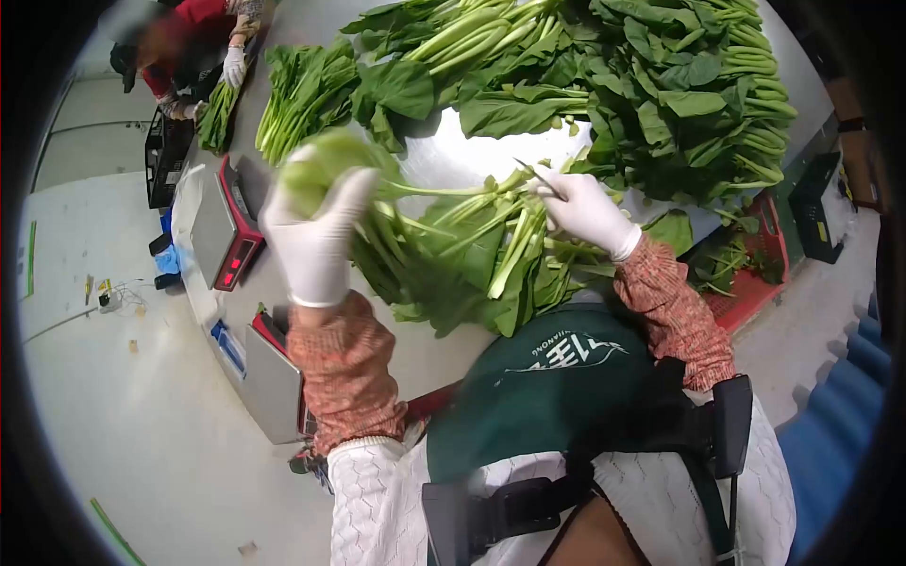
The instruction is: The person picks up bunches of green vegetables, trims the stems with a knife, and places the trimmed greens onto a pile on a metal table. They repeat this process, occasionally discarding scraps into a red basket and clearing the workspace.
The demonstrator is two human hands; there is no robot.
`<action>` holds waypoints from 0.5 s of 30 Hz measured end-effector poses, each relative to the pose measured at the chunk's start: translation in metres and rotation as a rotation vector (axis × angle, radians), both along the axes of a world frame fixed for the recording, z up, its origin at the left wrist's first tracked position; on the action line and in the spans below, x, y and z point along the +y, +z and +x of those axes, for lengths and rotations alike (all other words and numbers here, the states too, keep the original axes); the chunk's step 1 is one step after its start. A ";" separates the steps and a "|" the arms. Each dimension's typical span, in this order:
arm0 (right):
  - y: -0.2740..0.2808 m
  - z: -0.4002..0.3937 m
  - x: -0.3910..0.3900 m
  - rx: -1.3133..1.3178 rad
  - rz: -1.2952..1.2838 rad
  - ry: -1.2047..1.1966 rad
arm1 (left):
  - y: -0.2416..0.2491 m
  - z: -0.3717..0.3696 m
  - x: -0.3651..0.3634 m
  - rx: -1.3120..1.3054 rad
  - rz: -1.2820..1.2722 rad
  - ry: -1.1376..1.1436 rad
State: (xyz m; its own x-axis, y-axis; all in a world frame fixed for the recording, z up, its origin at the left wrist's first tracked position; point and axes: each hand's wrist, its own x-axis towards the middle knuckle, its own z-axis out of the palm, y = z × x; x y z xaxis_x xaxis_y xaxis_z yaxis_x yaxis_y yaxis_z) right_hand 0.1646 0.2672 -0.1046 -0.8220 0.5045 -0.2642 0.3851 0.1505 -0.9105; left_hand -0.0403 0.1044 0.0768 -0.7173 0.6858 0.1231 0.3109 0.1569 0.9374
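My left hand [316, 231], in a white glove and slightly blurred, is closed on a leafy green stalk [406, 190]. The stalk's pale stem reaches right across the pile, and its blurred leaf shows at the fingers. My right hand [590, 209], also gloved, is closed on a small knife [525, 166]. Only the knife's thin dark tip sticks out, pointing up and left. Below and between both hands lies a loose heap of leafy greens [472, 250] with stems pointing several ways.
Stacked greens [670, 94] cover the table's far right. Another bunch [302, 99] lies at the far left. Two scales [212, 231] stand along the left edge. A red crate [769, 250] with leaf scraps sits at the right. A co-worker's gloved hand [234, 66] is beside greens at upper left.
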 end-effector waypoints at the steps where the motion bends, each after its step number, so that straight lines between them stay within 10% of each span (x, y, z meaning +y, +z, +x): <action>1: 0.007 -0.002 0.005 0.001 0.015 0.003 | 0.000 -0.027 -0.009 -0.140 0.195 0.074; 4: 0.018 -0.003 0.008 0.101 0.028 -0.062 | 0.013 -0.072 -0.029 -0.523 0.640 0.325; 8: 0.014 -0.005 0.007 0.072 -0.011 -0.033 | -0.007 -0.112 -0.069 -1.092 0.791 -0.002; 15: 0.029 -0.031 0.012 0.343 -0.027 -0.148 | -0.040 -0.097 -0.064 -1.199 0.678 -0.082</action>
